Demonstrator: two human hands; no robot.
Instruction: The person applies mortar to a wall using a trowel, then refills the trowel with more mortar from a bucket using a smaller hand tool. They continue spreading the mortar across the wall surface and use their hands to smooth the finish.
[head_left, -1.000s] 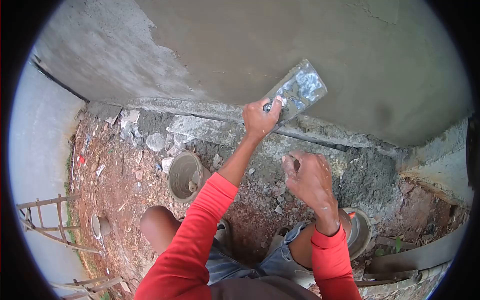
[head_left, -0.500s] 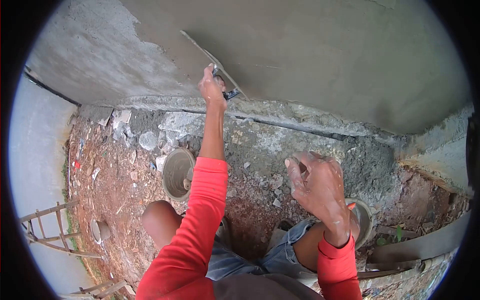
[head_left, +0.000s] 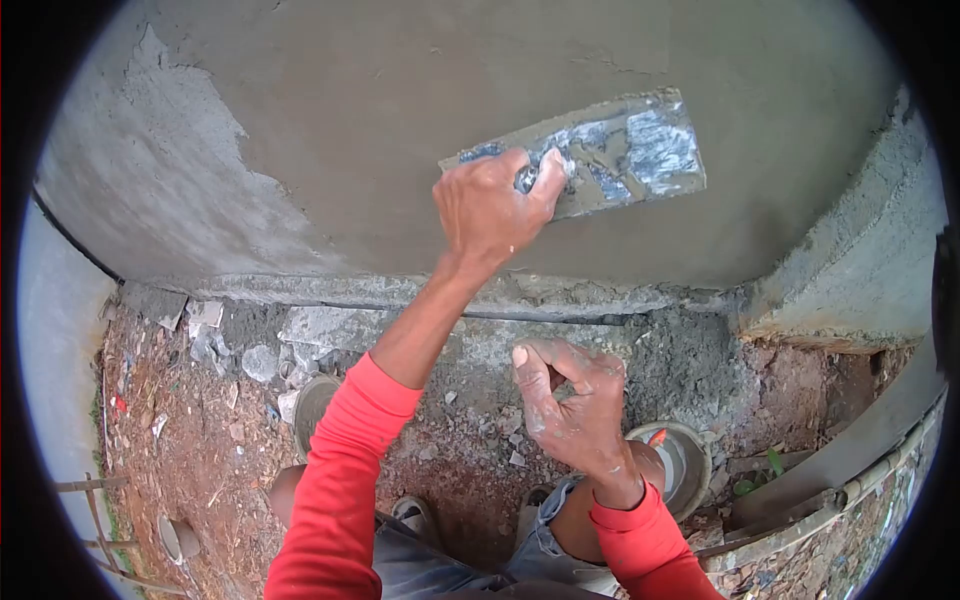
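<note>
My left hand [head_left: 492, 205] is wrapped round the handle of a wide trowel [head_left: 660, 145]. The trowel's blade, smeared with grey and whitish plaster, lies against the wet grey plaster of the wall [head_left: 350, 90]. Lower and to the right, my right hand [head_left: 575, 395] hangs over the ground with its fingers curled and dusted with plaster. Thumb and forefinger bend toward each other; whether anything is inside the fingers cannot be made out.
One bucket [head_left: 312, 405] stands partly behind my left sleeve, another [head_left: 690, 465] beside my right knee. A small pot [head_left: 178, 540] sits at the lower left. Rubble [head_left: 260, 362] lies along the wall's foot, and a concrete ledge [head_left: 850, 270] juts out at the right.
The trowel has moved right along the wall and turned from edge-on to nearly flat, its back now showing. My right hand stays curled. The view has tilted up toward the wall.
</note>
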